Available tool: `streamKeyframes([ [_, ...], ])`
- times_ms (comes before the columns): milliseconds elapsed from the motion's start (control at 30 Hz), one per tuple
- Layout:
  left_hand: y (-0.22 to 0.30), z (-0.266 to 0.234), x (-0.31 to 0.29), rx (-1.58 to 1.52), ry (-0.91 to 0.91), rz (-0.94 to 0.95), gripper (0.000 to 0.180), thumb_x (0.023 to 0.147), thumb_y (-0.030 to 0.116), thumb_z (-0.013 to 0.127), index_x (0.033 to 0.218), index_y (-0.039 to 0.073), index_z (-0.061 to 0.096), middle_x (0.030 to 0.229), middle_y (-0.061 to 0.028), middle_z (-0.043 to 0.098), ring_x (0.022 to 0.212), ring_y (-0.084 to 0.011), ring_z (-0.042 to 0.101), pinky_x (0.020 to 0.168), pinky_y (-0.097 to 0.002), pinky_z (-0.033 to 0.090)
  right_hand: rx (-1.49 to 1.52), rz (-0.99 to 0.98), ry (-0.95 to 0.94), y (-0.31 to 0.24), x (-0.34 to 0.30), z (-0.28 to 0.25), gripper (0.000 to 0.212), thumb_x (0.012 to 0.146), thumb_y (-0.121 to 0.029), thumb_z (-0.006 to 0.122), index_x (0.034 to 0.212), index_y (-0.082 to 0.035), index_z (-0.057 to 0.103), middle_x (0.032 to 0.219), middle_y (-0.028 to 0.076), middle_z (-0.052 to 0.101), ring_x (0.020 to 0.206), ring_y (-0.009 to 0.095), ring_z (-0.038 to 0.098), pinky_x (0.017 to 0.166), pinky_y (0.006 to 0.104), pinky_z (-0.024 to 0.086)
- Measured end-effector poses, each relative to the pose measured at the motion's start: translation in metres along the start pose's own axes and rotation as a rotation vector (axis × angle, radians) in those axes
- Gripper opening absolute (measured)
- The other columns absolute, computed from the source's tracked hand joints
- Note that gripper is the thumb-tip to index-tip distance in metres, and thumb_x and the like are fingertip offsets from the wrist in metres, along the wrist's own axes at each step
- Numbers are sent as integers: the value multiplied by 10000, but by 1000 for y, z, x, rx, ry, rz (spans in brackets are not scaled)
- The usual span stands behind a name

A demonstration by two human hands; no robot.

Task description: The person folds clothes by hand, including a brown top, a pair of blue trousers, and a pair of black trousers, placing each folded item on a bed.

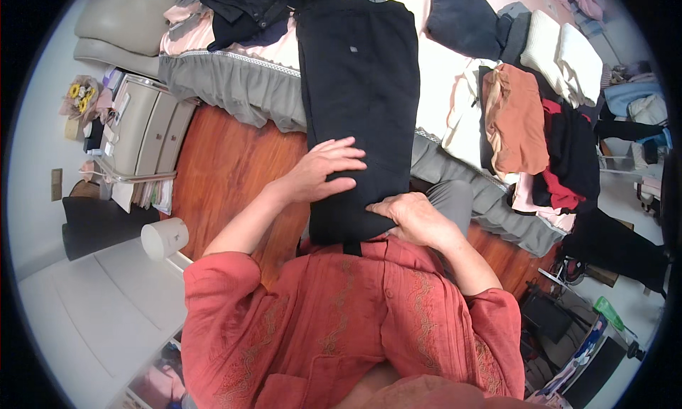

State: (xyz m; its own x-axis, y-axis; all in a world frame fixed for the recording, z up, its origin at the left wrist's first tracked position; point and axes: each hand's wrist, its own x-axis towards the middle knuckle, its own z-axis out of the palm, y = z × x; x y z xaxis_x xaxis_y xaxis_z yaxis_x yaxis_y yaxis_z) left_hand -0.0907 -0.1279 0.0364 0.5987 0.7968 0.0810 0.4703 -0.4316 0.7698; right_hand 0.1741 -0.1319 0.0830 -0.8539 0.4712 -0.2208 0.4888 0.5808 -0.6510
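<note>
While the black trousers (pixel 359 104) hung long and folded off the bed (pixel 234 82), the left hand (pixel 328 170) lay flat, fingers spread; the right hand (pixel 412 217) gripped their lower edge above the wooden floor (pixel 227 167).

Clothes pile (pixel 540 125) right; bare floor (pixel 227 167) left.

Two hands: left hand (pixel 323 171) and right hand (pixel 412 217), both at centre. One long black garment (pixel 359 89), 12 o'clock. One nightstand (pixel 145 128) and one flower bunch (pixel 79 96), 9 o'clock. One white cup (pixel 165 237), 8 o'clock. Two white folded pieces (pixel 565 54), 2 o'clock.
</note>
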Motion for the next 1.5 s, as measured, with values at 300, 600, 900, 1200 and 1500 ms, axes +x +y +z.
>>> streamKeyframes([
  [300, 0, 14, -2, -491, -455, -18, 465, 1032, 305, 278, 1282, 38, 564, 1352, -131, 531, 1290, -268, 458, 1122, -338, 289, 354, 10, -233, 6, -19, -51, 346, 750, -118, 724, 1068, -7, 644, 963, 175, 678, 875, 297, 676, 750, 329, 512],
  [600, -41, 57, -22, -1055, 44, -589, 839, 830, 497, 673, 1429, 0, 360, 1389, -75, 467, 1297, -187, 411, 1080, -329, 330, 976, 235, 259, 140, 57, -68, 420, 826, -225, 749, 1160, -5, 623, 1051, 43, 667, 1016, 105, 583, 916, 275, 448],
  [900, -65, 67, 2, -896, 268, -765, 507, 926, 342, 600, 1258, -37, 547, 1185, -111, 625, 1088, -190, 582, 960, -328, 451, 1682, 532, 540, 171, 42, 52, 704, 943, -490, 543, 1421, -2, 373, 1411, 138, 449, 1282, 242, 444, 1065, 350, 356],
  [1200, -33, 51, -2, -857, 344, -797, 499, 960, 364, 539, 1234, -53, 558, 1169, -122, 632, 1063, -189, 593, 938, -324, 454, 1292, 481, 548, 130, 43, 37, 613, 865, -300, 716, 1316, 24, 458, 1204, 123, 596, 1096, 198, 563, 956, 329, 450],
  [1500, -73, 66, -17, -872, 224, -1109, 642, 954, 447, 522, 1297, -92, 467, 1236, -176, 590, 1122, -235, 587, 957, -339, 456, 715, 564, 637, 153, 40, 90, 730, 879, -390, 662, 1380, 59, 381, 1249, 244, 571, 1153, 314, 555, 1005, 366, 412],
])
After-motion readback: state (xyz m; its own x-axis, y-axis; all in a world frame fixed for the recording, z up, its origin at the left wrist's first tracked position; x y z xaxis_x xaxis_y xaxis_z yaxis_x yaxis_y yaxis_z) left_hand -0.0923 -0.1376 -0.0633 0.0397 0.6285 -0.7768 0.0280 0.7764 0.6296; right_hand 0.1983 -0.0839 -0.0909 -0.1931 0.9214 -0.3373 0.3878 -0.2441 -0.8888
